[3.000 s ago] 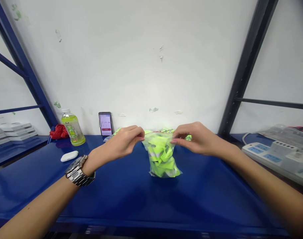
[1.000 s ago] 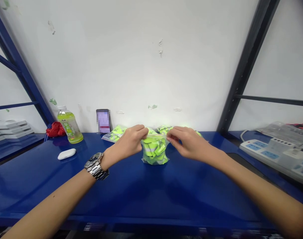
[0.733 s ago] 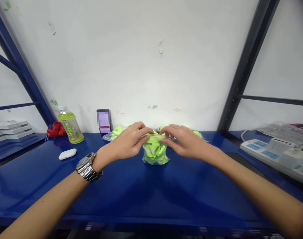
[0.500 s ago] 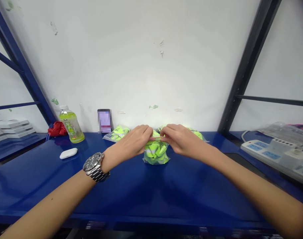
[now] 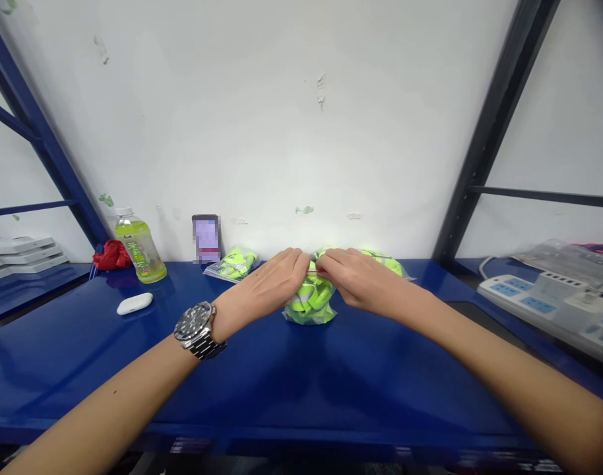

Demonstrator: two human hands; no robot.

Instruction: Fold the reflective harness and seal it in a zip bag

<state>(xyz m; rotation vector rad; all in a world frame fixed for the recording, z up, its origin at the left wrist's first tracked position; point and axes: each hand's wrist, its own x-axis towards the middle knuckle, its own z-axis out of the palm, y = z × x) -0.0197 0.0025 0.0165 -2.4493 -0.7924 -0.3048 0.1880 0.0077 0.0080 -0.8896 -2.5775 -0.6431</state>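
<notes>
Zip bag of hi-vis fabric (image 5: pixel 310 305) on blue shelf (image 5: pixel 84 376), L hand (image 5: pixel 262 282) & R hand (image 5: pixel 358 277) together pinching its top.

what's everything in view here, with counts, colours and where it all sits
zip bag of reflective strips: 1, neon yellow-green, centre of shelf, between the hands
more zip bags of strips: 2, neon yellow-green, behind it by the wall
blue metal shelf: 1, blue, under everything
plastic bottle: 1, yellow-green drink, left
red cloth: 1, red, left of the bottle
white oval case: 1, white, left
phone: 1, dark, screen blurred, against the wall
stack of flat boxes: 1, white, far left
power strip: 1, white, right
wristwatch: 1, steel, left wrist
left hand: pinching the bag top
right hand: pinching the bag top
</notes>
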